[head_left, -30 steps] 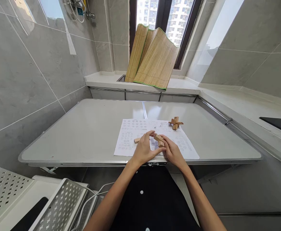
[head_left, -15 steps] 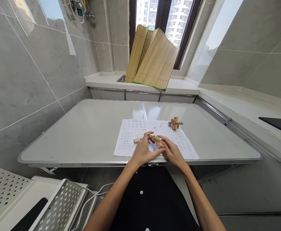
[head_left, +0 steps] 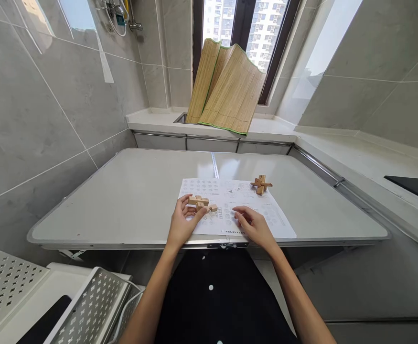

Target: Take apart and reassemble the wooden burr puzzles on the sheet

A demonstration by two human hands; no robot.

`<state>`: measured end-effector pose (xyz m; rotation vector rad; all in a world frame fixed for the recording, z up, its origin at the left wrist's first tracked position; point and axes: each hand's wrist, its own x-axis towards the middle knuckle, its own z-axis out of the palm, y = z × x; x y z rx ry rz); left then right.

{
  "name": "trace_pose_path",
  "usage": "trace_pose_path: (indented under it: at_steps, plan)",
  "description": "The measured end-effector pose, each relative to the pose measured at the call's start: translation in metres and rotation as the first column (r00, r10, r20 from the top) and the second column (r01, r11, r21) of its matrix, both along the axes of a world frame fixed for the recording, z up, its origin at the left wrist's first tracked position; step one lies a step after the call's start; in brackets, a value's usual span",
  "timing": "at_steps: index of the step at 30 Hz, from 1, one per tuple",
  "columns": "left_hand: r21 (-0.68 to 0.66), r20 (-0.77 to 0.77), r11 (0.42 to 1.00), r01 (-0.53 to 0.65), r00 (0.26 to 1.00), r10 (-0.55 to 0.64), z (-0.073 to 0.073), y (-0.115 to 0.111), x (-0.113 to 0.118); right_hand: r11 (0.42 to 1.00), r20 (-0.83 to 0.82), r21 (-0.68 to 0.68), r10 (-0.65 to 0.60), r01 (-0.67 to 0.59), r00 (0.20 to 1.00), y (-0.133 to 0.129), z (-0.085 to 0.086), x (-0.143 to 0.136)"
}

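My left hand (head_left: 181, 223) is closed around several light wooden puzzle blocks (head_left: 198, 200), over the left part of a printed sheet (head_left: 230, 223). Thumb and fingers cover part of these blocks. Just right of the thumb a wooden piece end (head_left: 213, 208) shows; whether it belongs to the held group or lies on the paper, I cannot tell. My right hand (head_left: 256, 226) is over the paper's right half, fingers loosely bent and apart, with nothing visible in them. At the sheet's upper right edge stands an assembled cross-shaped wooden puzzle (head_left: 261, 184), darker than the held blocks.
The sheet lies at the front edge of a white folding table (head_left: 115, 200). White perforated racks (head_left: 87, 301) with a cable stand low on the left. A bamboo mat (head_left: 230, 91) leans by the window on the counter (head_left: 155, 119) behind.
My hands were together around the wooden blocks and have parted. The left has moved left with the blocks in it; the right has let go and stays over the sheet.
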<state>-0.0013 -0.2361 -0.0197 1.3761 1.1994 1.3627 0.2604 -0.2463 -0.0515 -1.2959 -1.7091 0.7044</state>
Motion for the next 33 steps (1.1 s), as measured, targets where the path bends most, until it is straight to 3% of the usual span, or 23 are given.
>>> trace_pose_path:
  at_steps: [5,10,16,25,33]
  plan:
    - [-0.009,0.034,1.0,0.029,0.999,-0.029,-0.004,-0.002,-0.002,0.998,0.115,0.064,-0.03,0.023,0.993,0.007,-0.001,-0.007]
    - [0.003,0.029,0.999,0.046,0.999,-0.046,-0.005,-0.002,-0.002,0.986,0.165,0.131,0.077,-0.099,0.983,0.022,0.004,-0.034]
    - [0.017,0.036,0.999,0.034,0.999,-0.035,-0.007,-0.002,-0.002,0.981,0.28,0.135,0.096,-0.138,0.955,0.039,0.007,-0.061]
    - [0.009,0.061,1.0,0.016,0.998,-0.016,-0.005,-0.004,-0.002,0.992,0.105,0.113,0.037,-0.049,0.994,0.045,-0.003,-0.062]
    - [0.014,0.054,1.0,0.01,0.998,-0.011,-0.002,-0.005,0.0,0.985,-0.082,0.167,0.062,-0.047,0.995,0.039,0.001,-0.063]
